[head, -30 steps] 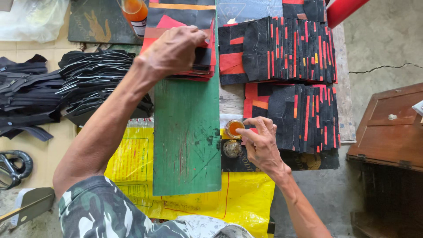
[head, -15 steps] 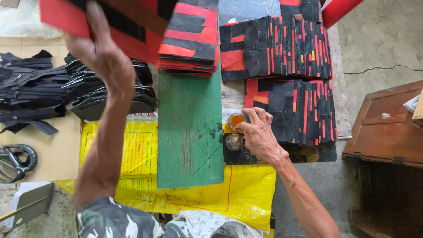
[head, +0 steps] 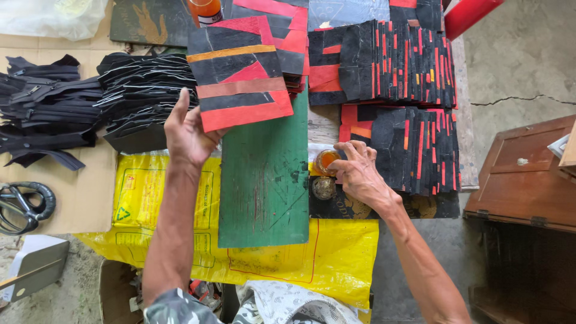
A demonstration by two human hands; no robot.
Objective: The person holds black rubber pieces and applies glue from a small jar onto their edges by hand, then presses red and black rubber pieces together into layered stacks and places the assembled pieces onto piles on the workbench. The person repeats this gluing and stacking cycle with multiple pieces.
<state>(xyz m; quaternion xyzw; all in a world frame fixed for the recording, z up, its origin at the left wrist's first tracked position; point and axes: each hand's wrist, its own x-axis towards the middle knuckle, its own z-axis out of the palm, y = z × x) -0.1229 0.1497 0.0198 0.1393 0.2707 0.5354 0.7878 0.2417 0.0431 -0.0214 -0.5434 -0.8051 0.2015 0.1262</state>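
concrete floor, cluttered surface. my left hand (head: 187,133) grips the patchwork panel (head: 240,72); i square it over the green board (head: 264,174). right hand (head: 359,173) fingers pinch the orange glue pot (head: 327,161) steady.

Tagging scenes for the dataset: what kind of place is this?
Probably a small craft workshop on the floor: stacks of black-and-red patchwork panels, a pile of black zippers, a green work board.
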